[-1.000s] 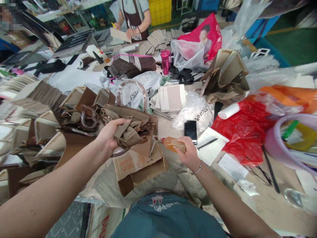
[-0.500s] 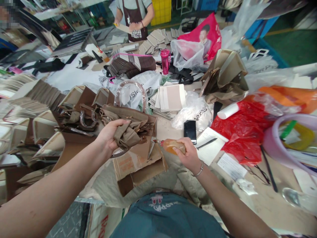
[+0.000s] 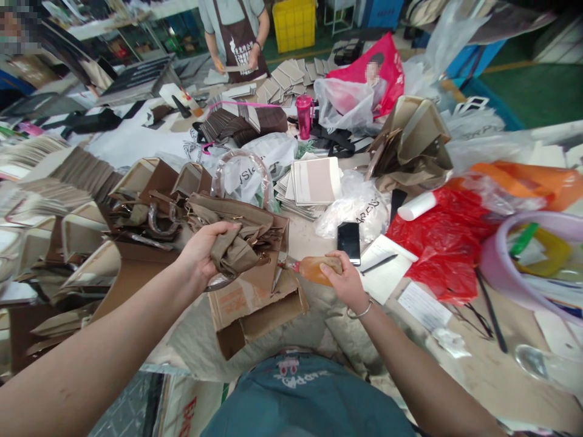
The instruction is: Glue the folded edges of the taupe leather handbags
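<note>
Brown cloth lining [image 3: 237, 247] is bunched in my left hand [image 3: 204, 252], its fingers closed over the folds. The lining belongs to a brown handbag [image 3: 214, 206] lying on a cardboard box [image 3: 255, 297], with a plastic-wrapped handle [image 3: 265, 176] rising behind it. Wrapped round a squeeze bottle of amber glue [image 3: 314, 270] is my right hand [image 3: 348, 279]. The bottle lies nearly level, its red-collared nozzle pointing left toward the bag's side edge. Whether the tip touches the bag I cannot tell.
A phone [image 3: 348, 243] and a notebook [image 3: 387, 261] with a pen lie beyond my right hand. Unfinished bags [image 3: 86, 227] crowd the left. At right are a red plastic bag [image 3: 446, 243] and a lilac tub [image 3: 501, 249]. A co-worker in an apron [image 3: 237, 42] stands across the table.
Both hands keep their holds and the lining stays put. The bottle has turned slightly more level, with my right wrist shifted a little. Across the table, the co-worker's hands have moved down and left.
</note>
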The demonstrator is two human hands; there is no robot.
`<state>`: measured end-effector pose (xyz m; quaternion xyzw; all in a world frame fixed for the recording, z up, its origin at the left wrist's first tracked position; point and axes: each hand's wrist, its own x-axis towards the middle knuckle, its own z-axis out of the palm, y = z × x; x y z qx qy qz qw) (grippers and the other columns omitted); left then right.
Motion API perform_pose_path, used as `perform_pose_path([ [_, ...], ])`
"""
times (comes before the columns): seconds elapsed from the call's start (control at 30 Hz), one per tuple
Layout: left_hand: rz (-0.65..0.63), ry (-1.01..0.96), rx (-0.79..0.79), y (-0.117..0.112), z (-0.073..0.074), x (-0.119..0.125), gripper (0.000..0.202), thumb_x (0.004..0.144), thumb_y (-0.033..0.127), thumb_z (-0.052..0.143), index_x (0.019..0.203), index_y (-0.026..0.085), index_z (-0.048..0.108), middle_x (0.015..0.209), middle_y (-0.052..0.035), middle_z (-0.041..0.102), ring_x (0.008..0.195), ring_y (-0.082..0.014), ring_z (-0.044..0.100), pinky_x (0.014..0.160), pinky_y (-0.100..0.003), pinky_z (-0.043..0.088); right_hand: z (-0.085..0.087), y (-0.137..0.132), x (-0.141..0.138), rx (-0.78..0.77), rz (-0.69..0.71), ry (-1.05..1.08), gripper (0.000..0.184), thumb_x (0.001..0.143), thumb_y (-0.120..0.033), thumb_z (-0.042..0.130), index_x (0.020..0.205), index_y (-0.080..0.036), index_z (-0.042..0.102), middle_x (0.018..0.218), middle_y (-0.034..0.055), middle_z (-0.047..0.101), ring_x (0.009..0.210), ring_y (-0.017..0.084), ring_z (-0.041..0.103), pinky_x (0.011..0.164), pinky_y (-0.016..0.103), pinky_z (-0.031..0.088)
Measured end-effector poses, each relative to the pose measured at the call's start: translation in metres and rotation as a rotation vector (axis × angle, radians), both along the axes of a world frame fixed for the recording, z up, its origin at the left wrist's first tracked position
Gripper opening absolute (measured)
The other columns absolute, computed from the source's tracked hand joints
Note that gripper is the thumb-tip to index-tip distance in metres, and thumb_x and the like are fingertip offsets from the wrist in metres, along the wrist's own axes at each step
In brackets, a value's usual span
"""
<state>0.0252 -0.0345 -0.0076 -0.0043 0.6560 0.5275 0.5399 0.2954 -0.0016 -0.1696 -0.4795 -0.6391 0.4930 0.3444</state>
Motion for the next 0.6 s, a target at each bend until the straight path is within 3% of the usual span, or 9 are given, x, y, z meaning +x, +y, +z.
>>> perform_pose_path([
  [0.13, 0.020, 0.001, -0.007, -0.001, -0.001, -0.001, 0.009, 0.074, 0.009, 0.056, 0.074, 0.009, 0.064, 0.065, -0.0095, 0.071, 0.052, -0.0197, 0.066, 0.052, -0.033, 0.059, 0.002, -0.008, 0.004, -0.113, 0.006, 0.067, 0.030, 0.077, -0.044, 0.064, 0.096, -0.021, 0.056, 0.079, 0.0004, 0.062, 0.069, 0.017, 0.059, 0.063, 0.030, 0.051],
  [0.3, 0.014, -0.005, 0.003, -0.008, 0.003, 0.001, 0.009, 0.073, 0.009, 0.056, 0.073, 0.009, 0.065, 0.063, -0.0095, 0.071, 0.052, -0.0198, 0.067, 0.052, -0.032, 0.059, 0.000, -0.011, 0.001, -0.115, -0.160, 0.082, 0.036, 0.075, -0.047, 0.065, 0.098, -0.021, 0.056, 0.084, 0.0024, 0.063, 0.074, 0.018, 0.060, 0.070, 0.033, 0.052],
  [0.43, 0.018, -0.029, 0.015, -0.015, 0.005, 0.002, 0.009, 0.073, 0.009, 0.056, 0.073, 0.010, 0.065, 0.064, -0.0098, 0.071, 0.051, -0.0201, 0.067, 0.052, -0.031, 0.059, 0.000, -0.014, -0.002, -0.097, -0.132, 0.047, 0.037, 0.073, -0.049, 0.066, 0.094, -0.020, 0.058, 0.080, 0.0022, 0.064, 0.073, 0.020, 0.061, 0.072, 0.037, 0.053],
  [0.53, 0.022, -0.064, 0.038, -0.023, 0.009, 0.002, 0.010, 0.075, 0.009, 0.056, 0.072, 0.010, 0.065, 0.063, -0.0106, 0.072, 0.052, -0.0206, 0.067, 0.052, -0.030, 0.058, -0.002, -0.024, 0.004, -0.185, -0.087, 0.073, 0.038, 0.070, -0.051, 0.069, 0.093, -0.022, 0.062, 0.080, 0.0025, 0.067, 0.074, 0.023, 0.064, 0.072, 0.041, 0.055],
  [0.6, 0.018, -0.115, 0.029, -0.031, 0.012, 0.000, 0.012, 0.077, 0.011, 0.054, 0.071, 0.011, 0.065, 0.059, -0.0103, 0.070, 0.052, -0.0202, 0.067, 0.053, -0.029, 0.058, -0.007, -0.032, 0.015, -0.295, -0.150, 0.209, 0.041, 0.069, -0.055, 0.069, 0.096, -0.026, 0.062, 0.087, 0.0041, 0.069, 0.081, 0.027, 0.067, 0.073, 0.043, 0.057],
])
